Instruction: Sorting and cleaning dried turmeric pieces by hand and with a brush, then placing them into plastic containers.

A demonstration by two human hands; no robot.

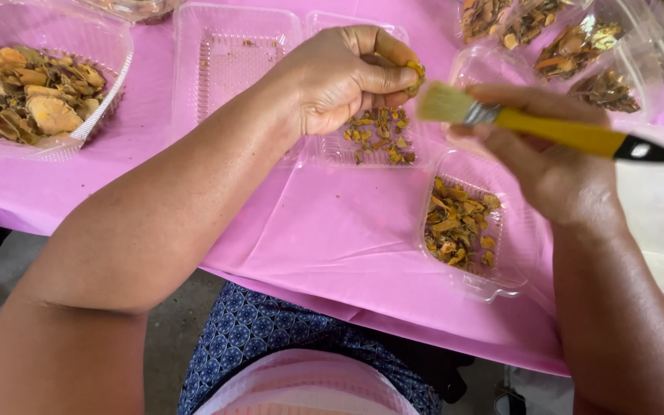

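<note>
The left hand (347,77) pinches a small orange chip (416,77) between thumb and fingers, mostly hidden in the grip, above a clear tray (324,154) of chips at the pink table's (332,230) middle. The right hand (555,165), blurred, is closed around a yellow brush (532,125), bristles just beside the chip. Trays at the far right corner are cut off.

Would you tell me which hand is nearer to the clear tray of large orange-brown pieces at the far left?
Left. The left hand is to the right of that tray, pinching a small piece; the right hand, holding the brush, is farther right.
</note>
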